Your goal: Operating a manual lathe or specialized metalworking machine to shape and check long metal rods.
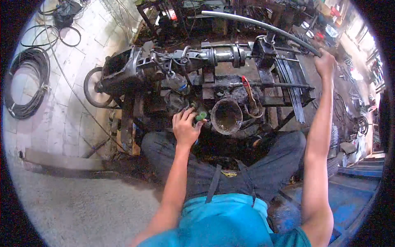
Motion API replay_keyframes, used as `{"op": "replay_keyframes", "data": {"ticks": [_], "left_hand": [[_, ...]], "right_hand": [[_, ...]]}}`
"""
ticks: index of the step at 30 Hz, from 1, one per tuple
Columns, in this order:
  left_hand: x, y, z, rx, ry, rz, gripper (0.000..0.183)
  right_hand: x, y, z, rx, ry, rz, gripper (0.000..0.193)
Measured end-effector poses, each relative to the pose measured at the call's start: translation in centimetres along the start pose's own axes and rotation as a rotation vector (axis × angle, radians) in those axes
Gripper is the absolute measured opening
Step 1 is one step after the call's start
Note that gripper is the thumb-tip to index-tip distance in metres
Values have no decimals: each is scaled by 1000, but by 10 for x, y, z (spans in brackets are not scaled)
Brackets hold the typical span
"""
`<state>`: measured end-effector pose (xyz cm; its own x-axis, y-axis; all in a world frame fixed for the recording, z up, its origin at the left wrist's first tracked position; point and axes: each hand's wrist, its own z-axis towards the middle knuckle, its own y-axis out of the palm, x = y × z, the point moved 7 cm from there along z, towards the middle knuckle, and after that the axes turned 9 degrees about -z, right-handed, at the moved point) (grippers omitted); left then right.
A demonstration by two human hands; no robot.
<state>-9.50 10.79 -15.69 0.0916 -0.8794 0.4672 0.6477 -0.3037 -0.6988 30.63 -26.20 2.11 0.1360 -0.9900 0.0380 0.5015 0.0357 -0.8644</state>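
My right hand [326, 65], stretched out to the far right, is wrapped round the end of a long grey metal rod [263, 25]. The rod reaches leftward above the dark machine [164, 61], its other end free. Low in front of the machine is my left hand [186, 128], palm down with its fingers apart. Its thumb and forefinger are beside a small green round piece [201, 115]; whether they touch it I cannot tell. A clear plastic bottle [177, 83] lies just beyond this hand.
A dirty round bowl [226, 117] stands right of my left hand, beside a brush with a red handle [246, 83]. Several thin metal rods [289, 86] lie on the machine's right side. A wheel [95, 87] sticks out at its left. Coiled black cable [25, 82] lies on the floor.
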Motion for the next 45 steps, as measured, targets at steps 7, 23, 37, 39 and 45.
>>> {"op": "replay_keyframes", "data": {"ticks": [7,23,37,39,45], "left_hand": [[-1,0,0,-23,-6,20,34],[-16,-3,-2,-94,-81,-186,38],[-1,4,-1,-375,-102,27,69],[-1,1,-2,-327,-104,34,68],[-1,5,-4,-281,-103,30,66]], "right_hand": [[3,-1,-13,114,25,50,32],[-3,-6,-4,45,2,12,40],[3,7,-12,8,52,50,37],[5,11,-8,21,35,49,37],[8,8,-8,-6,36,70,38]]}}
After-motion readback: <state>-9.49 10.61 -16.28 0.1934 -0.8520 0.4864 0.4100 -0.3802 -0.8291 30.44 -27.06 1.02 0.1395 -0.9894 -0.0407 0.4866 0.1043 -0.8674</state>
